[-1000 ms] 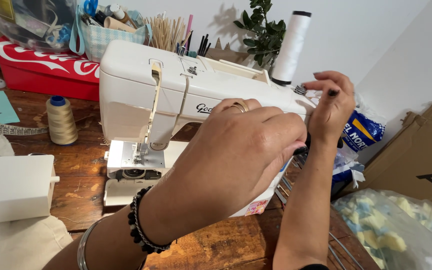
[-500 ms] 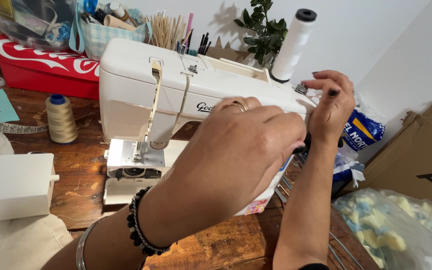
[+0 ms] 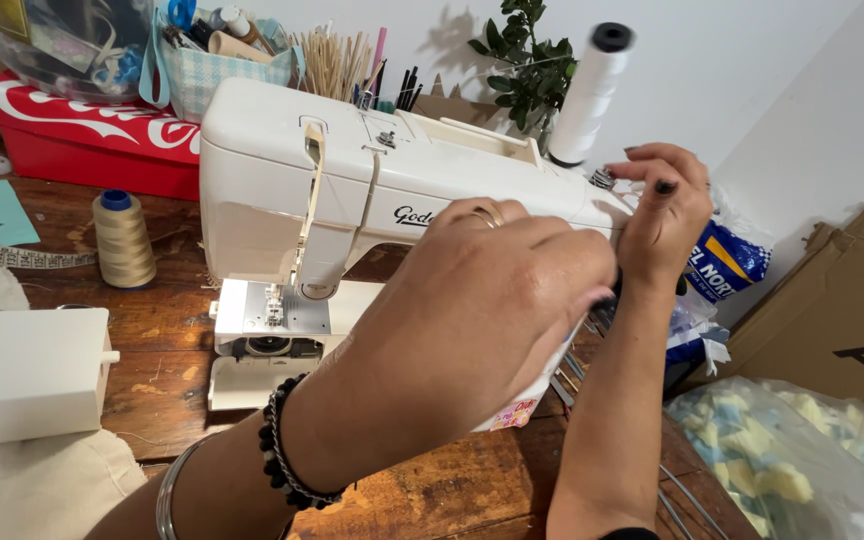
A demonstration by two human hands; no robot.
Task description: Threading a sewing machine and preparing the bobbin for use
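A white sewing machine [image 3: 282,170] stands on a worn wooden table [image 3: 157,385]. My left hand [image 3: 472,320], with a black bead bracelet and a metal bangle on the wrist, is curled against the machine's right front and hides that part. Its fingertips meet my right hand [image 3: 662,220], which wraps over the machine's right end, dark nails showing. What the left fingers pinch is hidden. A tall white thread cone [image 3: 587,95] rises just behind the right end, slightly blurred.
A beige thread spool [image 3: 122,240] and a measuring tape [image 3: 12,258] lie left of the machine. In front of them are a white box [image 3: 22,375] and cream cloth [image 3: 32,490]. A red tin [image 3: 82,140] sits behind; a cardboard box [image 3: 842,310] and foam-filled bag [image 3: 802,470] at right.
Both hands stay at the machine's right end with hardly any shift. The white thread cone looks slightly more blurred now.
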